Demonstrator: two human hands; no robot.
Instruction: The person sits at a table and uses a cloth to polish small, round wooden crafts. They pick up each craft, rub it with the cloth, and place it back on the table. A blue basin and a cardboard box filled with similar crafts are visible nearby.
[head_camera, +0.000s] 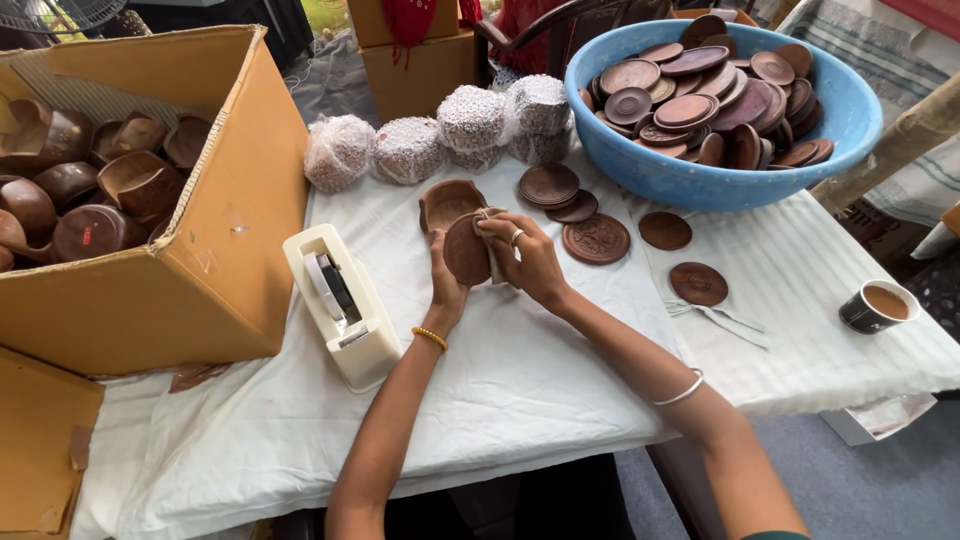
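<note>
A table (560, 400) covered with a white cloth is seen from above. At its left side a large cardboard box (215, 270) is laid tilted, and it is filled with dark brown wooden bowls (95, 190). At the far right a big blue plastic basin (700, 175) is placed on the table, heaped with round brown wooden discs (700, 95). Between the box and the basin, at the far edge, four bundles wrapped in clear plastic (440, 140) are lined up, touching one another.

Near the box a cream-coloured tape dispenser (345, 305) is set on the cloth. Five loose discs are spread on the cloth in front of the basin; the biggest of them, a carved disc (596, 239), lies just beside the right hand. A paper cup with a brown drink (876, 306) is standing near the right edge of the table.

In the middle of the table a round brown disc (466, 250) is held upright between both hands, just in front of a single wooden bowl (450, 203) lying on the cloth. The disc is supported from the left and from behind by the left hand (442, 285), with the fingers pressed together against it. A small pale cloth (487, 216) is pinched by the fingers of the right hand (530, 262) and pressed on the upper right edge of the disc. A ring is worn on this hand.
</note>
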